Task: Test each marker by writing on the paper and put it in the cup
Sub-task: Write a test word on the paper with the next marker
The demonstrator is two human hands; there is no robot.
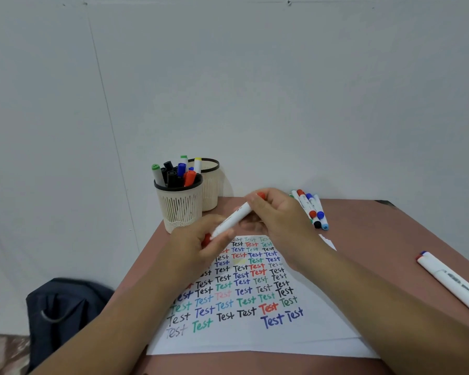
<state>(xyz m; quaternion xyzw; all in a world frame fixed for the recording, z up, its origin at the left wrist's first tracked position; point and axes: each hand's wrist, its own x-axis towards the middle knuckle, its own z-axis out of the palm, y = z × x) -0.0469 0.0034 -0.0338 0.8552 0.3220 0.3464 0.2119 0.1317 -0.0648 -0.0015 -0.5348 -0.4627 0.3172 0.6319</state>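
A marker-filled ribbed cup (179, 209) is seen at far left of the worktop (368, 239), then a red marker (232, 220) is gripped by the left hand (201, 239) and right hand (275, 212) above the written paper (244, 336), with loose markers (310, 208) at right.

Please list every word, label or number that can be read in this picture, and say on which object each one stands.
"Test": handwritten many times in rows, in black, red, blue and green, on the paper.
Print on the red marker held in both hands: too blurred to read.
Print on the markers lying at the back of the table: too small to read.
Print on the marker at the right edge: blurred, not readable.
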